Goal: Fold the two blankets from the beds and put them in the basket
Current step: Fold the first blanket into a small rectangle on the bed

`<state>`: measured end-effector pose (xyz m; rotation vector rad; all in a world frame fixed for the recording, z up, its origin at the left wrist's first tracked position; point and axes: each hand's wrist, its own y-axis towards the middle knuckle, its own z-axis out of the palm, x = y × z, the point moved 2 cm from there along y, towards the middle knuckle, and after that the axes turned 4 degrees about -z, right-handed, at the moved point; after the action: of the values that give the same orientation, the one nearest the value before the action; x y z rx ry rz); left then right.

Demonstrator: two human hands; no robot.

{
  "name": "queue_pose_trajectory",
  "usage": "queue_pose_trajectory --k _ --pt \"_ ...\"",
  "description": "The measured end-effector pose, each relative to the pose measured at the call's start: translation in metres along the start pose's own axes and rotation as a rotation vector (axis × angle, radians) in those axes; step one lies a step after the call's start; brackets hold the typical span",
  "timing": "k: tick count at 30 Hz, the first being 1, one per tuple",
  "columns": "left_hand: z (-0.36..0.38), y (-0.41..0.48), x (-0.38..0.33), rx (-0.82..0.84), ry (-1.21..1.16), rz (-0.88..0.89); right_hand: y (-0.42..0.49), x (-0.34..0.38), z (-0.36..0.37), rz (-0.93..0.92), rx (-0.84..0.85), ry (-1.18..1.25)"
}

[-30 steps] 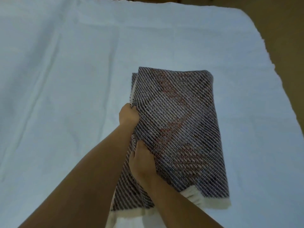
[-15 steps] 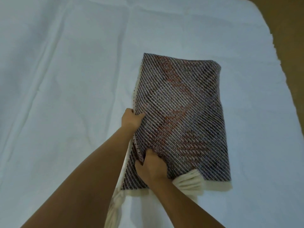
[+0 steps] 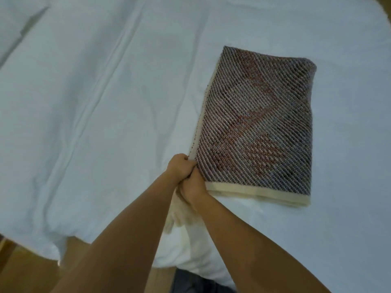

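Where the white sheet (image 3: 88, 115) spreads over the bed (image 3: 349, 240), long creases run up its left side and its near edge hangs over a wooden floor (image 3: 25, 275) at the lower left. Both bare forearms reach up from the bottom of the view and meet at the near left corner of the blanket (image 3: 258, 127). On the left, the left hand (image 3: 179, 167) is a closed fist, its grip tight on the blanket's left edge just above that corner. Touching it on the right, the right hand (image 3: 193, 187) has its grip closed on the corner itself, where the cream border (image 3: 258, 192) begins. Below the two hands, a pale bunch of cloth hangs down between the forearms; whether it belongs to the blanket or the sheet is unclear. Further right, the blanket lies flat on the bed as a folded rectangle, dark diagonal weave with reddish and pale patches, its far end a rounded fold. Cream border runs along its near end and a thin cream strip shows down its left side. At the bottom centre, dark cloth (image 3: 196, 282) shows between the arms.
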<state>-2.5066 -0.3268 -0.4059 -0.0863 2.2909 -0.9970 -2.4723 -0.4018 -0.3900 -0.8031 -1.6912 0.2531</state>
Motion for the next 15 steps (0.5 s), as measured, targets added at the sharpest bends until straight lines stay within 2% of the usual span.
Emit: queue_pose_trajectory --k 3,5,7,15 --pt "-0.009 -0.013 0.019 0.052 0.005 -0.097 -0.018 -0.006 0.021 0.124 0.1 0.221" --pt "-0.01 -0.02 0.027 0.075 0.016 -0.124 -0.024 -0.013 0.025 0.144 0.152 0.235" --pt "-0.007 -0.022 0.026 0.072 0.027 -0.105 -0.024 -0.017 0.016 0.079 0.111 0.095" --pt "0.003 -0.002 -0.029 -0.032 0.195 0.061 0.008 -0.005 -0.057 -0.018 -0.099 -0.041"
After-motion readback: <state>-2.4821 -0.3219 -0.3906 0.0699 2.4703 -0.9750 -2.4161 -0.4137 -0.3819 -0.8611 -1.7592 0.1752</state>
